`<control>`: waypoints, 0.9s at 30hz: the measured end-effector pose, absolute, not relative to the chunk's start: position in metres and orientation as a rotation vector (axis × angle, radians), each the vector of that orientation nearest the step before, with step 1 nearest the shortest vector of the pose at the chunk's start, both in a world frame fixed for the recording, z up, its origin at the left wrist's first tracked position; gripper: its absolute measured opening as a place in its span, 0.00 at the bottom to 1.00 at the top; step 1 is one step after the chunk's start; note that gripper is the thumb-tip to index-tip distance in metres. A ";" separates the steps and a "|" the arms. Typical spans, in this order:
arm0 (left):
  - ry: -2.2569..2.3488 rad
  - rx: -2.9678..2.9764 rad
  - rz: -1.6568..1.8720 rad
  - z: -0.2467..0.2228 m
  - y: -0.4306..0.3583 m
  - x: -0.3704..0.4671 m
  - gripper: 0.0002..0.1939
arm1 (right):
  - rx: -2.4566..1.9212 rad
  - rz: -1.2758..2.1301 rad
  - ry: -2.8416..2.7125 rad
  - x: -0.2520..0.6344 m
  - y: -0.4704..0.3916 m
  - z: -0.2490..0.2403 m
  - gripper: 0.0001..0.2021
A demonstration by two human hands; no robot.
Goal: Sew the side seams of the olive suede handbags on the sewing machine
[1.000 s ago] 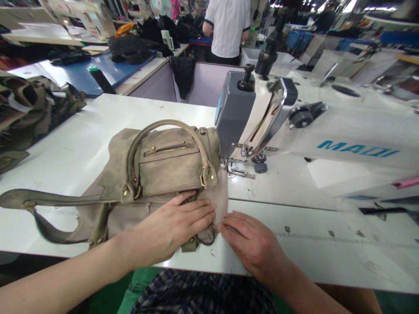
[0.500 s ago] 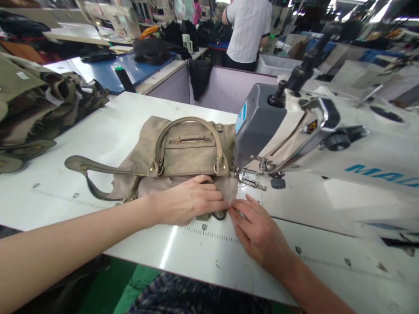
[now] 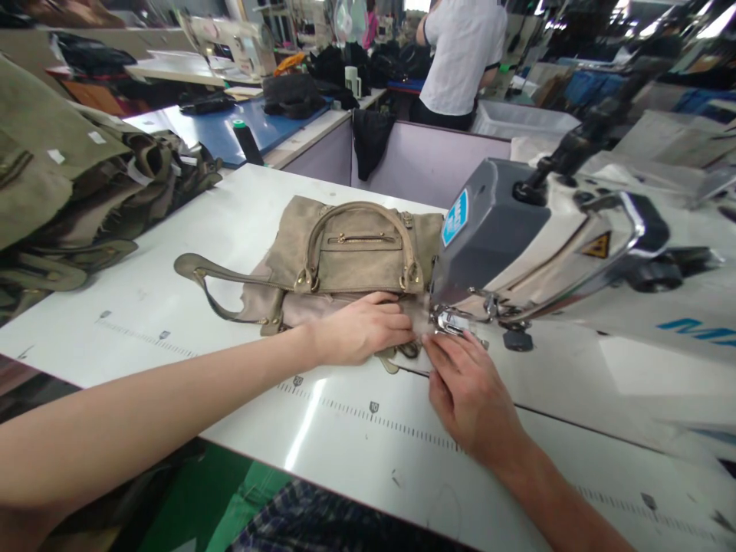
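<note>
An olive-brown handbag (image 3: 362, 264) with an arched handle and a short brass zipper lies on the white sewing table (image 3: 230, 230). Its pale brownish lining (image 3: 313, 308) spreads out along the near side. My left hand (image 3: 368, 330) is closed over this lining, fingers bent and pressing on it. Close by, my right hand (image 3: 468, 391) pinches the lining's edge with its fingertips, just in front of the presser foot (image 3: 454, 320) of the sewing machine (image 3: 494, 230). Where the lining runs under the foot is blurred and partly covered by my fingers. A strap (image 3: 215, 272) trails off to the left.
Olive bag pieces (image 3: 74, 176) are heaped at the left. A black thread cone (image 3: 247, 142) stands behind the table's far left corner. Ruler marks (image 3: 373, 408) run along the near side. Beyond a lilac partition (image 3: 431, 157) stands a person in a white shirt (image 3: 463, 57).
The handbag has slid rightward and away from me across the table. Both hands have moved with it, closer to the presser foot. My view has turned slightly left.
</note>
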State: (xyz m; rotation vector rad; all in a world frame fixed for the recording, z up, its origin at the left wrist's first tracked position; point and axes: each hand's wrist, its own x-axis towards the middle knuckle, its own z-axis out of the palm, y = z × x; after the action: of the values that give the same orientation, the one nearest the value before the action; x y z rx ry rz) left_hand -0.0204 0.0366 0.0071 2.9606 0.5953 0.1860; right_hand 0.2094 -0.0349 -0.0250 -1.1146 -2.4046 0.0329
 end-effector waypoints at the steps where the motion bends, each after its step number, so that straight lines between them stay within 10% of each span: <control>1: 0.629 2.964 0.196 0.006 0.039 -0.019 0.19 | -1.136 0.026 -2.395 0.210 -0.035 -0.026 0.22; 13: 0.840 3.039 0.491 -0.008 0.062 -0.017 0.22 | -1.087 -0.021 -2.334 0.216 -0.042 -0.032 0.19; 18: 1.819 2.933 0.431 0.009 0.029 -0.083 0.34 | -0.987 -0.012 -2.349 0.218 -0.044 -0.032 0.22; 27: 1.643 2.636 -0.161 0.070 -0.065 -0.137 0.14 | -1.036 0.286 -2.424 0.139 -0.031 -0.020 0.30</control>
State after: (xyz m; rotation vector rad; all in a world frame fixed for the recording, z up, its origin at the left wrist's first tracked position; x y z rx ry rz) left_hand -0.1371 -0.0652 0.0696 2.6362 1.6430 -0.1609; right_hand 0.1393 -0.0309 -0.0201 -1.0357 -2.4239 0.2855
